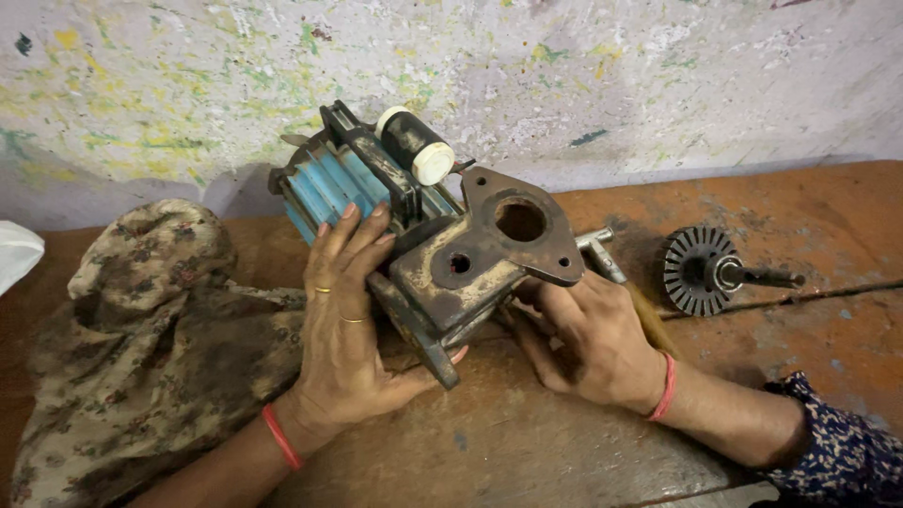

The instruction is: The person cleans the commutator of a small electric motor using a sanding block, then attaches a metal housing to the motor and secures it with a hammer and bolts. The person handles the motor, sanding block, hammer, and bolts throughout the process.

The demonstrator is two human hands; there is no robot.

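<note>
on the tabletop, centre: a small electric motor [423, 235] lies tilted on the worn orange-brown tabletop [527, 442], close to the paint-flecked wall [564, 75].
motor body: blue ribbed casing [324, 188] at the rear; a rusty cast end bracket [513, 240] with a large round hole faces up and toward the camera.
capacitor: a black cylinder with white end caps [417, 144] sits on top of the motor, near the wall.
left hand: left hand [343, 329] is wrapped around the motor's left side, fingers spread upward over the blue casing, thumb pressed against the lower edge of the bracket; rings on two fingers, red band at the wrist.
right hand: right hand [588, 334] rests on the tabletop under the bracket's right side, fingers curled in against the casting's underside; fingertips are hidden, so the exact grip cannot be told; red band at the wrist.
metal fitting: a grey metal piece [600, 252] shows just behind the right hand.
rotor: a finned rotor on a shaft [715, 271] lies on the tabletop, right of the motor and apart from it.
cloth: a floral, soiled cloth [150, 329] is heaped at left, touching the left forearm.
</note>
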